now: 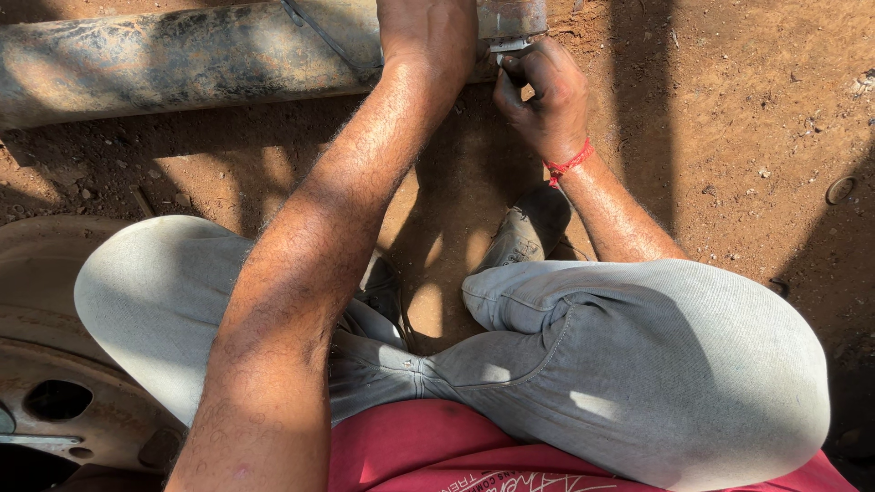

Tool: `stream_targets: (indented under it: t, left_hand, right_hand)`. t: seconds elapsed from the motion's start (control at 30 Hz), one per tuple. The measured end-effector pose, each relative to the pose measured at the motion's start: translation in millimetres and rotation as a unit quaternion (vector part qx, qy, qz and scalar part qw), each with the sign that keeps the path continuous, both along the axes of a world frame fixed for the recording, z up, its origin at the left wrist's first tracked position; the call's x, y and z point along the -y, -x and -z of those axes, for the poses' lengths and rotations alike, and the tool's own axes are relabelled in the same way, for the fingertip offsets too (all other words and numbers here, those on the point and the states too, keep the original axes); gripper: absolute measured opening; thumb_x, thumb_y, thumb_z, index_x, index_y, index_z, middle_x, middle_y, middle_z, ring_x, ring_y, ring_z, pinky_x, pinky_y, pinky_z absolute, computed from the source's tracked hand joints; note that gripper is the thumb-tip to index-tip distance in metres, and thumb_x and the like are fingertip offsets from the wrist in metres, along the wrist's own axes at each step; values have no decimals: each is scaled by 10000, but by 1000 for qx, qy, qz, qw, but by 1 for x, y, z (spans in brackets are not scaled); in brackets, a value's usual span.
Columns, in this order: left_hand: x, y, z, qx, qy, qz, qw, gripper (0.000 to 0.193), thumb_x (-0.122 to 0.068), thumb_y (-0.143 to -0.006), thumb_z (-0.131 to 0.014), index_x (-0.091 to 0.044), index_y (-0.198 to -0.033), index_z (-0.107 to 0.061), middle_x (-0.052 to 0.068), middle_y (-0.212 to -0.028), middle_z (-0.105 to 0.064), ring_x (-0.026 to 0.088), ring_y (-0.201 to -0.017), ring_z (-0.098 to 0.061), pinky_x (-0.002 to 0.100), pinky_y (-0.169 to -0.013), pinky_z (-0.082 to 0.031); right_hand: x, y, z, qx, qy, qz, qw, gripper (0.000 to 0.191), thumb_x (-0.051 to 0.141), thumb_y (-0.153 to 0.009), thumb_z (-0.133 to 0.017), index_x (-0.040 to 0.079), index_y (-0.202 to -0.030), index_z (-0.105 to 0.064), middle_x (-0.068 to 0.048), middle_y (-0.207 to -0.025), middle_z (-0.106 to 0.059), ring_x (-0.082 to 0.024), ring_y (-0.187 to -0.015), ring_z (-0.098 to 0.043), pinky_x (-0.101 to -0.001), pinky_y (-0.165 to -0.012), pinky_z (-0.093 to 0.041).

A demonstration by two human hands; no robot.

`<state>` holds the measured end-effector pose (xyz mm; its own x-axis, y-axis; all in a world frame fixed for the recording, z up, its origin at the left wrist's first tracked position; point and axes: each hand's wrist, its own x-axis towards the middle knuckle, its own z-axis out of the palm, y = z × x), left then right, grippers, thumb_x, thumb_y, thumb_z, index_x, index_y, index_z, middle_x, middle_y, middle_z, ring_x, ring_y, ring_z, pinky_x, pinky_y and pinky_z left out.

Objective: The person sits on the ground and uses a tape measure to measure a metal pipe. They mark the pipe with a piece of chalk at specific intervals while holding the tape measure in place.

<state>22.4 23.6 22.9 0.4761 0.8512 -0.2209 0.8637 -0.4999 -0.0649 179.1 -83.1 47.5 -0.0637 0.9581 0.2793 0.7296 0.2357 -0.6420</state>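
A long, dirty grey metal pipe (182, 59) lies across the top of the view on red dirt. My left hand (428, 32) rests on top of the pipe near its right end, partly cut off by the frame's edge. My right hand (542, 96), with a red thread around the wrist, is curled just below the pipe's end, its fingers closed around a small metal part (510, 46) there. What exactly the fingers pinch is hidden. I am squatting, knees in grey trousers spread to both sides.
A rusty wheel rim (55, 383) lies at the lower left beside my left knee. My worn shoes (529, 228) stand on the red dirt ground (747, 137). A small metal ring (839, 189) lies on the dirt at the right.
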Motion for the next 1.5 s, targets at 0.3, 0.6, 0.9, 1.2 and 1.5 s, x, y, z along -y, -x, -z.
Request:
stream_targets:
  t: [0.3, 0.6, 0.9, 1.2, 1.5]
  left_hand:
    - [0, -1, 0, 8, 4, -10, 1000, 228, -376, -838, -799, -149, -828, -780, -5, -606, -679, 132, -518, -625, 310, -449, -437]
    - [0, -2, 2, 18, -17, -8, 1000, 179, -347, -824, -799, -169, -833, -785, -10, -624, -685, 146, -542, -637, 318, -464, -439]
    - [-1, -2, 1, 11, 14, -12, 1000, 252, -404, -823, -797, -153, -841, -783, -5, -629, -690, 148, -548, -650, 317, -472, -454]
    - [0, -1, 3, 7, -7, 4, 1000, 129, -274, -788, -819, -168, -851, -783, -2, -650, -704, 132, -565, -662, 298, -467, -472]
    - [0, -2, 3, 11, 10, 0, 1000, 164, -295, -779, -825, -153, -846, -779, 10, -646, -703, 133, -555, -663, 294, -451, -477]
  right_hand:
    - [2, 0, 1, -47, 24, 9, 999, 161, -47, -919, -793, 1, -977, -650, -105, -951, -665, -260, -861, -710, -367, -756, -571]
    - [1, 1, -5, -11, 7, 5, 1000, 161, -36, -904, -821, 6, -947, -673, -112, -949, -650, -307, -884, -671, -397, -759, -541]
    - [-2, 0, -2, -7, 6, -7, 1000, 186, -38, -887, -810, 8, -890, -630, -122, -929, -623, -326, -873, -650, -418, -757, -529]
    - [1, 0, 0, -4, 15, -9, 1000, 195, -46, -874, -792, 10, -855, -606, -127, -913, -610, -327, -855, -638, -424, -740, -513]
    - [2, -1, 1, -8, 19, -17, 1000, 188, -40, -850, -795, 8, -869, -613, -129, -916, -598, -325, -855, -632, -420, -736, -515]
